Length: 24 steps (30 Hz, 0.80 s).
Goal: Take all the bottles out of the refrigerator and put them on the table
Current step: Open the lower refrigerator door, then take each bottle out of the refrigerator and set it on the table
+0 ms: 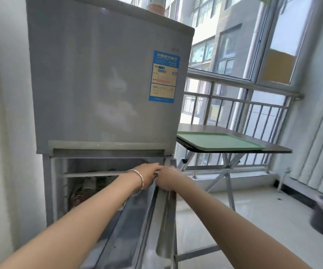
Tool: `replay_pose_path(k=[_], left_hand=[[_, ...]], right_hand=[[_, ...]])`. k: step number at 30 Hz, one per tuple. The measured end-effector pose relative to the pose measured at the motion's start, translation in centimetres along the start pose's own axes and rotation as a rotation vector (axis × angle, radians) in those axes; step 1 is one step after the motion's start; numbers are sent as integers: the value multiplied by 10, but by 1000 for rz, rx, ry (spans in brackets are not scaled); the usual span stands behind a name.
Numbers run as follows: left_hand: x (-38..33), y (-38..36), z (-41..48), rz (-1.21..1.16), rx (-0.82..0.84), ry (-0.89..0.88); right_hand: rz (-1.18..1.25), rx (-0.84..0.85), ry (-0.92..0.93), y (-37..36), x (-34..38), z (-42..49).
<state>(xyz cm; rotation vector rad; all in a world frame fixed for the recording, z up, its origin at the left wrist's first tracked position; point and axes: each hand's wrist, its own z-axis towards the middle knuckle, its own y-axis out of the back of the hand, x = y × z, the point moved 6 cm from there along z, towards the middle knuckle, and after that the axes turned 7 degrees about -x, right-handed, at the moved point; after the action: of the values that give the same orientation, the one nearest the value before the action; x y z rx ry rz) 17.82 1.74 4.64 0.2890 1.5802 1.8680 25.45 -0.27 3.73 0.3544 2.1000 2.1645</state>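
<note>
Glazed balcony; refrigerator (pixel 106 84) beside desk (pixel 277 148), lower door (pixel 137 220) ajar.
Left hand (pixel 147 176) and right hand (pixel 169 181) curl fingers over door's top corner; bottles (pixel 87 186) lie dimly inside. Advise swinging it wide before reaching.

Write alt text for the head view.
Left hand and right hand touch the top edge of a grey refrigerator's open lower door; blurred bottles show inside. A green tray sits on a dark folding table beside it.

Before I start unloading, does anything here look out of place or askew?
The green tray sits slightly askew, right at the near edge of the table. Inside the refrigerator the bottles seem to lie jumbled, but they are too blurred to be sure.
</note>
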Motion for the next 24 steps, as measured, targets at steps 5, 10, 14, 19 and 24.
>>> replay_pose_path(k=[5, 10, 14, 19, 24], left_hand=[[-51, -24, 17, 22, -41, -104], [-74, -56, 36, 133, -38, -172], [-95, -71, 39, 158, -27, -144], [-112, -94, 55, 71, -4, -74], [-117, -97, 63, 57, 15, -70]], right_hand=[[-107, 62, -40, -6, -48, -10], [-128, 23, -179, -14, -102, -16], [-145, -101, -185, -5, -138, -37], [-174, -142, -158, -6, -174, -27], [-152, -143, -140, -1, -192, -18]])
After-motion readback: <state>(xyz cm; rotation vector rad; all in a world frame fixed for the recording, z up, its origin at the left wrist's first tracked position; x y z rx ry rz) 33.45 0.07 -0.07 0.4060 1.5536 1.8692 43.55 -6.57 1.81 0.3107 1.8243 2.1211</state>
